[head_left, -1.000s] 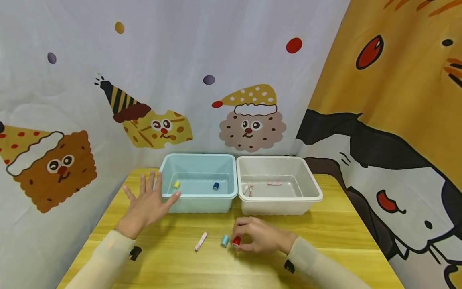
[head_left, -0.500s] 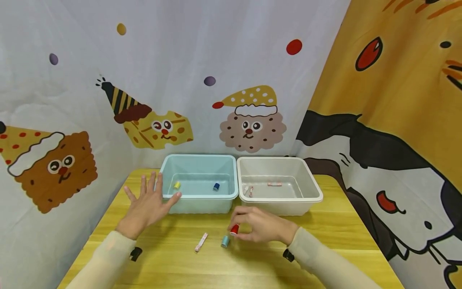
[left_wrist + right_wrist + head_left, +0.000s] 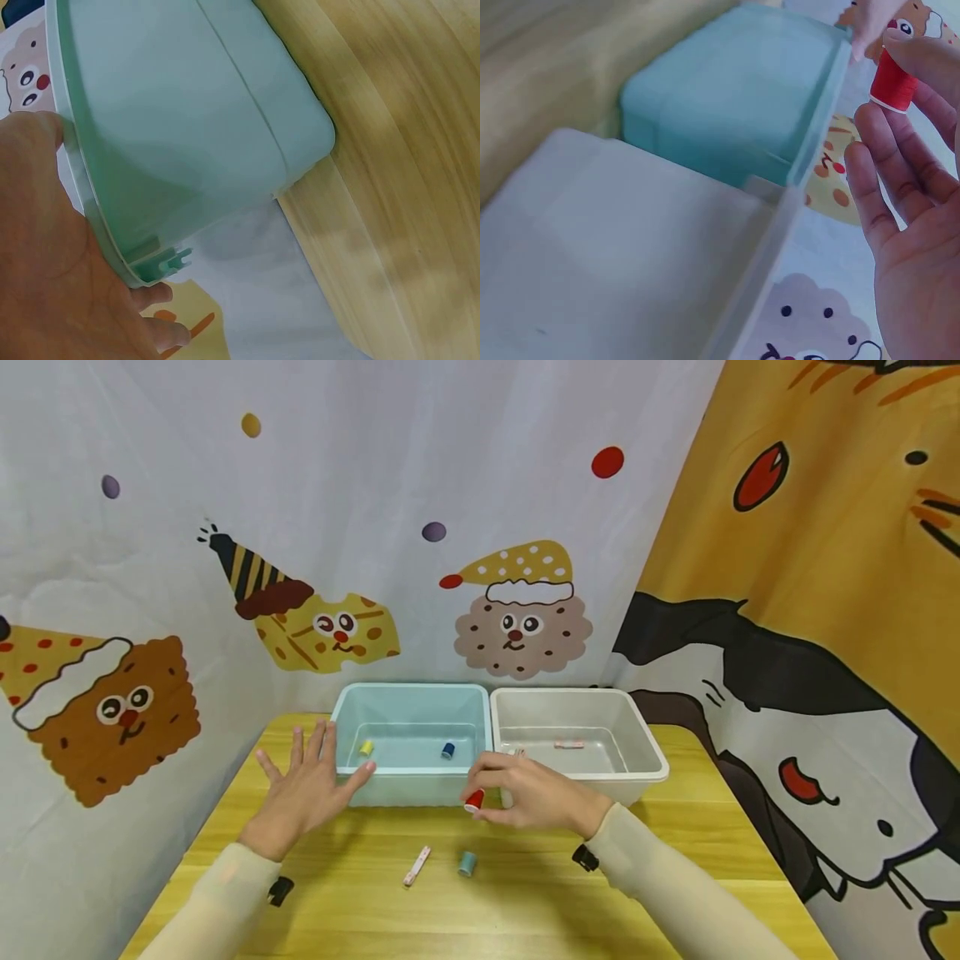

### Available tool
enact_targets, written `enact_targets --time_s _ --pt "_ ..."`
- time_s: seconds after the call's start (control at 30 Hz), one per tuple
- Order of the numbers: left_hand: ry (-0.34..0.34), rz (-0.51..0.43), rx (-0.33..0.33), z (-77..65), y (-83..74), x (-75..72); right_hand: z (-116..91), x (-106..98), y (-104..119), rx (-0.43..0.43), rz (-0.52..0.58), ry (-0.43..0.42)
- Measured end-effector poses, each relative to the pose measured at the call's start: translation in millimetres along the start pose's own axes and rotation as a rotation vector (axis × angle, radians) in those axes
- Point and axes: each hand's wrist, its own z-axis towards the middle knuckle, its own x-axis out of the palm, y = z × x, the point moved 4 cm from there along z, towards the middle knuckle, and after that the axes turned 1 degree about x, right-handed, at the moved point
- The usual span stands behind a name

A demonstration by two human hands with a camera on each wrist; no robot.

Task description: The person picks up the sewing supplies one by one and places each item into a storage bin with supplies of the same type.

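My right hand (image 3: 536,793) pinches a red thread spool (image 3: 474,800) between thumb and fingertips, raised in front of the gap between the two bins. The spool's white end shows in the right wrist view, where the red spool (image 3: 894,84) sits at the fingertips. My left hand (image 3: 300,797) spreads its fingers at the left front corner of the light blue bin (image 3: 412,789), thumb along the rim. A light blue thread spool (image 3: 467,863) stands on the table, and left of it lies a thin pink-and-white strip (image 3: 417,867).
Inside the light blue bin are a yellow spool (image 3: 366,748) and a dark blue spool (image 3: 447,750). A white bin (image 3: 592,776) stands beside it on the right, holding pink-and-white strips (image 3: 568,744), partly hidden by my right hand. A printed curtain (image 3: 360,460) hangs behind the wooden table (image 3: 337,918).
My right hand has lifted the red spool off the table from beside the light blue spool and carried it forward and slightly left, toward the bins. The left hand stays in place.
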Motion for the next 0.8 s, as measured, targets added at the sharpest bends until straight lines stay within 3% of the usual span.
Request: enact_targets --time_s 0.53,0.8 --pt "-0.008 0.007 0.000 -2.1 -1.6 -1.3 46 -30 -18 -0.076 0.027 -0.085" --pt "-0.006 0.004 0.005 -0.5 -0.6 0.4 62 -37 -30 -0.050 0.021 -0.080"
